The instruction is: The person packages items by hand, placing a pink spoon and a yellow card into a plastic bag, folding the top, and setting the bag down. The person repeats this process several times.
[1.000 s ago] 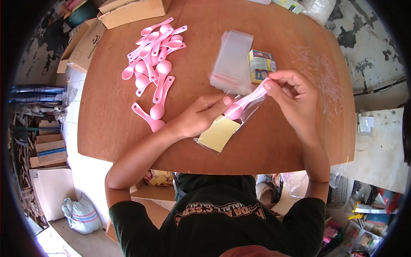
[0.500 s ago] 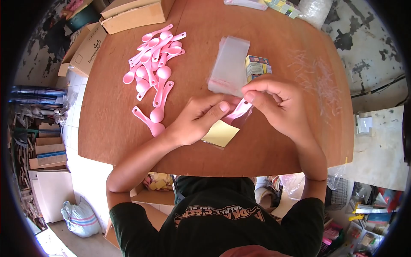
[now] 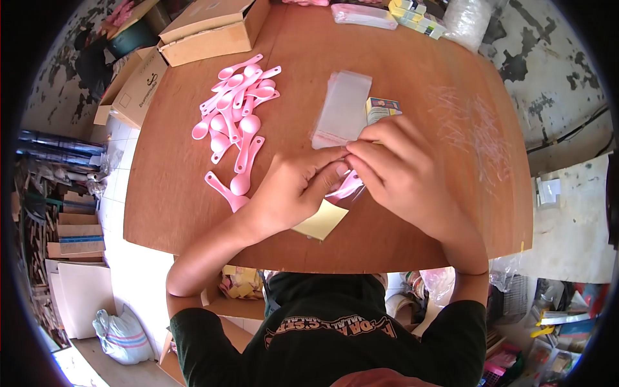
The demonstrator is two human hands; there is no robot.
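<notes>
Near the table's front edge, my left hand [image 3: 298,190] pinches a clear plastic bag that holds a pink spoon [image 3: 349,185] and a yellow card [image 3: 322,220]. The fingertips of my right hand [image 3: 394,171] are closed at the bag's top edge, touching my left fingers. Most of the spoon is hidden by the hands. Behind them lies a stack of clear bags [image 3: 343,106], with a small printed box [image 3: 382,108] beside it, partly covered by my right hand. A pile of pink spoons [image 3: 242,97] rests on the left of the table.
Thin clear strips [image 3: 483,138] are scattered over the right of the brown table [image 3: 167,180]. Cardboard boxes [image 3: 209,39] stand at the back left. Plastic packs [image 3: 364,16] and a clear roll [image 3: 467,22] lie along the far edge.
My right hand has moved left and its fingers now meet my left hand at the bag's top. The spoon is more covered. The whole view has shifted slightly.
</notes>
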